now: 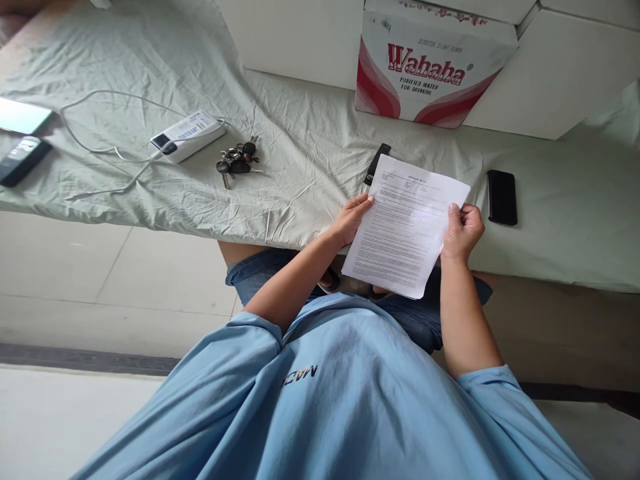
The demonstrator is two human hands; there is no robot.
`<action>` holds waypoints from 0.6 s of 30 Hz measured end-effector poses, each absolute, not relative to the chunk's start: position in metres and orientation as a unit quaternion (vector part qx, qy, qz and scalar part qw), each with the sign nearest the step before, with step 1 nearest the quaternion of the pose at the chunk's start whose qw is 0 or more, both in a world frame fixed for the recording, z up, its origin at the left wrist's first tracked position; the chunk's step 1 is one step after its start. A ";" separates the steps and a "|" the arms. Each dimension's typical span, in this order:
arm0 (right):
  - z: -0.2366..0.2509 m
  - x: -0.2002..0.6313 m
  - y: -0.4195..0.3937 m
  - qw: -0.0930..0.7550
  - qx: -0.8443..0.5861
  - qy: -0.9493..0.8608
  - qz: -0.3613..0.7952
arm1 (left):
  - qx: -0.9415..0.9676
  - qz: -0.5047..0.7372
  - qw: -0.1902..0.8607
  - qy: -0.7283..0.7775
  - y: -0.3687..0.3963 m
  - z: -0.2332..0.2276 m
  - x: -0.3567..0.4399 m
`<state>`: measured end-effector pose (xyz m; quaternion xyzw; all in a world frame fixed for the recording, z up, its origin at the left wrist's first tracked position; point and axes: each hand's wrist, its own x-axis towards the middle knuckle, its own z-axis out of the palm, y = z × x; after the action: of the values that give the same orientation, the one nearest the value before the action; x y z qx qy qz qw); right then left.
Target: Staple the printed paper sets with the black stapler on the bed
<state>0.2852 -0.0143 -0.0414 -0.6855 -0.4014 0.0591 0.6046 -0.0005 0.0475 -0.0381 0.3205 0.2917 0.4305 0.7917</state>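
Observation:
Between my two hands is a small stack of printed paper sheets (405, 227), held above my lap at the table's front edge. My left hand (353, 217) pinches the left side, thumb on top. The right side is gripped by my right hand (461, 230), its thumb on the front and fingers curled behind. Dense text covers the top sheet, too small to read. Just behind the upper left corner of the paper lies a black stapler-like object (379, 163), partly hidden. A black phone (502, 197) rests to the right of my right hand.
A pale green cloth (300, 120) covers the table. On it are a bunch of keys (239, 160), a white power bank (189, 135) with a cable (95, 147), and a dark device (24, 160) at far left. A Wahaha carton (433, 67) stands at the back between white boxes.

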 end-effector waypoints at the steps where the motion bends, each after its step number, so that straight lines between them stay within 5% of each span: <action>1: -0.044 0.287 -0.014 0.609 -0.681 -0.402 0.063 | 0.320 0.430 0.793 0.290 0.048 -0.039 -0.001; 7: -0.054 0.294 -0.017 0.670 -0.619 -0.366 0.188 | 0.330 0.433 0.797 0.261 0.049 -0.041 -0.003; 11: -0.050 0.289 -0.028 0.637 -0.592 -0.388 0.307 | 0.342 0.431 0.796 0.253 0.049 -0.041 -0.003; 18: -0.061 0.298 -0.034 0.660 -0.641 -0.361 0.154 | 0.388 0.421 0.782 0.246 0.051 -0.048 0.002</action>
<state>0.2979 -0.0339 -0.0612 -0.6407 -0.3607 0.1536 0.6602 0.0018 0.0510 -0.0478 0.3878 0.2458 0.4209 0.7823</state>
